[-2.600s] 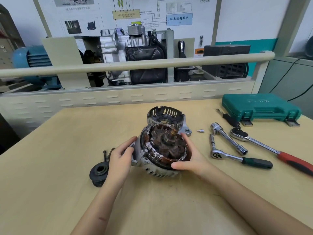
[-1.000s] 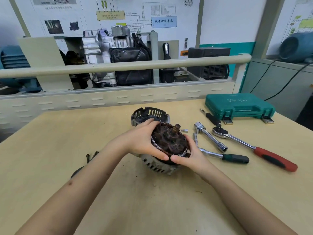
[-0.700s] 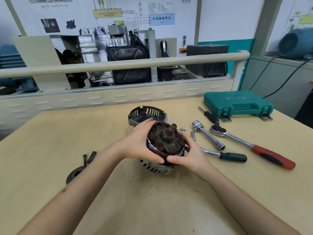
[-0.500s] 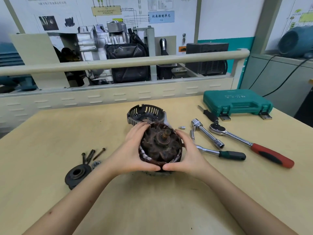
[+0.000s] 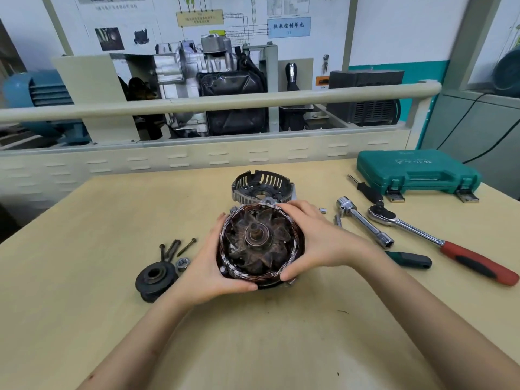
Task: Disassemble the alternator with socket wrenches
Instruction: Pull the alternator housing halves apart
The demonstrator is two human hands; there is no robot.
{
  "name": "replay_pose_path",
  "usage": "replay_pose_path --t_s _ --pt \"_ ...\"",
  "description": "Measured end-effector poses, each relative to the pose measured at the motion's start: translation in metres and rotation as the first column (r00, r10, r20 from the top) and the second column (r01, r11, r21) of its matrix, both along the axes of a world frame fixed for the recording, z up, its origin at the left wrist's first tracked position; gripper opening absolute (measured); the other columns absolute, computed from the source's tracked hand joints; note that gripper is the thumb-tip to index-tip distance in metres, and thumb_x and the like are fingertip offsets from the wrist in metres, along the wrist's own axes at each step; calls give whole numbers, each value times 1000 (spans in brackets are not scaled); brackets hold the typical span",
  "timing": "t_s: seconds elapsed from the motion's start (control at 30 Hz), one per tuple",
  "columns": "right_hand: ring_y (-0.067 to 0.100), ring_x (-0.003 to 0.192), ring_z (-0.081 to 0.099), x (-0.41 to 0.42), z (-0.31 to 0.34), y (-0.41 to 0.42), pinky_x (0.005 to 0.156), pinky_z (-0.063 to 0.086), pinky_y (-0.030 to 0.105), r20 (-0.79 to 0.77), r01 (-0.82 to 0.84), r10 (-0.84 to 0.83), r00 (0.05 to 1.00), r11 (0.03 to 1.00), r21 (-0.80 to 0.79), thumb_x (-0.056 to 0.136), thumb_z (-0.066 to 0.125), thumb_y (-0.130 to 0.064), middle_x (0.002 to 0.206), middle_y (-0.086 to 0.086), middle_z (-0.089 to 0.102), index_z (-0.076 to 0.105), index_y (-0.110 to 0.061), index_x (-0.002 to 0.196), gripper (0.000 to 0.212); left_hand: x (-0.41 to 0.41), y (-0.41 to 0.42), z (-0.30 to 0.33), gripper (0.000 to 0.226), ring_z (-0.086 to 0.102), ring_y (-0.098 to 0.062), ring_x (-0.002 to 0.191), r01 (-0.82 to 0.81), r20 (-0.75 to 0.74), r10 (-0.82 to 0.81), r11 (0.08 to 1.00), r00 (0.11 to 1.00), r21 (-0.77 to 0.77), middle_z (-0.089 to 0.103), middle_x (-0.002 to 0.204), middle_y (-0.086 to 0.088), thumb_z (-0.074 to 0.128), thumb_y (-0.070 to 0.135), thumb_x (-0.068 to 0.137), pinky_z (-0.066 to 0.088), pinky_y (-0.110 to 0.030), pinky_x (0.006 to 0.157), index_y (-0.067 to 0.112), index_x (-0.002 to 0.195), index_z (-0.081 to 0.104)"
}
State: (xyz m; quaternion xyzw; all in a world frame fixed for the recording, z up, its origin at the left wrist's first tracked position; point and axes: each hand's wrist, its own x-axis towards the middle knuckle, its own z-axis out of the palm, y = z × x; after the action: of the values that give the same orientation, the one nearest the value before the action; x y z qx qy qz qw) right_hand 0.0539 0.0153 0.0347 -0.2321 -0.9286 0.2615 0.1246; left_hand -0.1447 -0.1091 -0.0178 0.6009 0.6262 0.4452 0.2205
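Cupping the stator (image 5: 263,273) at frame centre, left hand (image 5: 209,266) and right hand (image 5: 315,239) curl round its rim; best lifted evenly, without tilt.

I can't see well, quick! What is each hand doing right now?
Left hand: grips the alternator on its left side.
Right hand: grips the alternator on its right side.

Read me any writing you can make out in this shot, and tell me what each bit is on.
"仪表控制单元" on the blue label of the wall poster; the small number beneath it is too blurred to read.
Yellow box on the same poster: text too small to read.
Caption under the poster's top photo: blurred, unreadable.
Raised lettering on the green tool case lid: not legible.
Nothing readable on the alternator or wrenches.
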Motion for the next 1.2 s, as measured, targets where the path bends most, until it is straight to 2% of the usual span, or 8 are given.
replay_pose_path --t_s 0.13,0.3,0.47,0.57,0.7,0.83,1.0,1.2 --pt "-5 133 10 -1 -4 0 101 5 -1 -119 -36 37 992 999 11 49 89 -35 142 -19 16 23 -23 144 116 -1 -1 0 117 21 -3 138 -23 -7 24 998 1000 51 21 151 18 87 58 37 24 -46 113 63 131 18" --pt "1 134 24 -3 -6 0 109 19 12 -227 -53 43 973 998 -40 43 93 -26 139 -12 30 39 -20 134 106 3 -1 5 110 21 1 138 -34 35 30 995 999 99 20 149 25 89 52 32 24 -43 113 69 123 28" --pt "1 132 27 -4 -9 3 111 22 18 -259 -15 -9 966 996 -91 36 85 -38 136 -11 33 40 -20 133 108 3 5 18 106 29 7 132 9 31 -11 997 999 81 32 144 24 88 46 31 27 -10 104 69 118 34" --pt "-6 131 21 -1 -8 12 108 16 8 -200 -63 36 979 989 -131 39 89 -36 135 -23 25 31 -38 129 107 3 8 24 109 35 9 128 36 47 -38 998 998 43 35 145 15 88 40 33 30 -2 96 55 125 32" --pt "-21 130 0 7 -13 23 99 2 -4 -70 -141 136 988 987 -78 49 84 -45 139 -36 3 8 -52 129 110 4 4 26 118 20 1 138 110 -23 -111 993 994 -44 15 153 15 86 43 40 21 -26 114 50 133 14" --pt "-9 135 11 9 -19 22 105 6 2 -144 -105 101 984 994 -20 45 84 -46 143 -27 16 15 -46 132 111 9 5 29 125 8 -1 141 125 -101 -131 990 986 -63 -1 152 18 82 47 39 14 -31 117 37 138 7" --pt "-7 137 15 13 -27 22 109 9 9 -255 -77 66 965 996 -34 39 91 -34 147 -15 26 26 -33 137 117 11 10 32 117 23 4 136 119 -61 -118 993 991 11 19 149 21 84 43 33 22 -21 113 35 135 27" --pt "7 123 48 9 -25 23 108 35 36 -388 -43 -108 915 932 -359 37 78 -46 129 -6 55 53 -28 124 93 6 25 39 102 55 11 105 143 161 -127 985 979 -93 60 109 34 83 37 27 41 -2 79 39 121 44"
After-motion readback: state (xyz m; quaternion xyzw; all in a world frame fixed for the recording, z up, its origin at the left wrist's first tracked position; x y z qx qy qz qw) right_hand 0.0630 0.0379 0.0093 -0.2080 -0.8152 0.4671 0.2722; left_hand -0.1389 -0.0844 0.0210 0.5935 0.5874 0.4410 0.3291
